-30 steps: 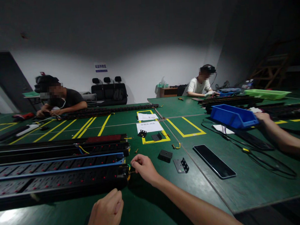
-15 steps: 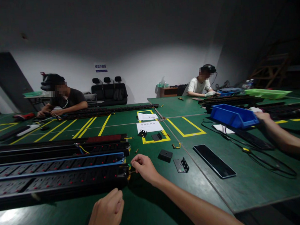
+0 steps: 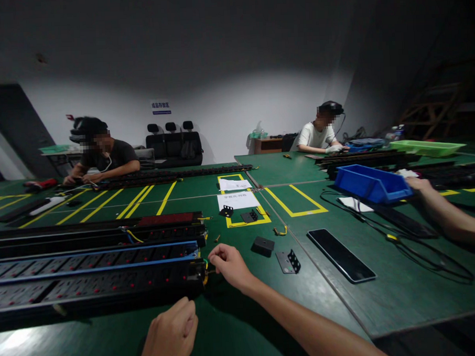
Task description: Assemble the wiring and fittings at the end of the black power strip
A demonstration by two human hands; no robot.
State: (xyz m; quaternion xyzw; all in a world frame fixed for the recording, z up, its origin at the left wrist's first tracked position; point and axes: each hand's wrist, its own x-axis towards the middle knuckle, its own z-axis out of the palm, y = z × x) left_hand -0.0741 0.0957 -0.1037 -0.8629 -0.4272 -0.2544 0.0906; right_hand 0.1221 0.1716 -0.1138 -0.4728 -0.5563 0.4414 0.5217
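Long black strips with red dots (image 3: 120,282) lie side by side at the left, one edged in blue. At their right end, short yellow and green wires (image 3: 206,273) stick out. My right hand (image 3: 228,265) is closed beside these wires, thumb and fingers pinched; what is between the fingertips is too small to make out. My left hand (image 3: 171,330) is curled closed in front of the strips' end, and its fingertips are hidden. Right of my right hand lie a black block (image 3: 263,246) and a black bracket with holes (image 3: 289,262).
A phone (image 3: 341,256) lies right of the bracket. Beyond it are a blue bin (image 3: 373,183), black cables (image 3: 406,252) and another person's arm (image 3: 451,213). Papers (image 3: 237,200) and small brackets lie ahead. Two people sit across the table, with a green tray (image 3: 429,148) at the right.
The whole view has shifted very slightly. Both my hands keep nearly the same place and pose. At the far left, the person's head has moved a little to the right.
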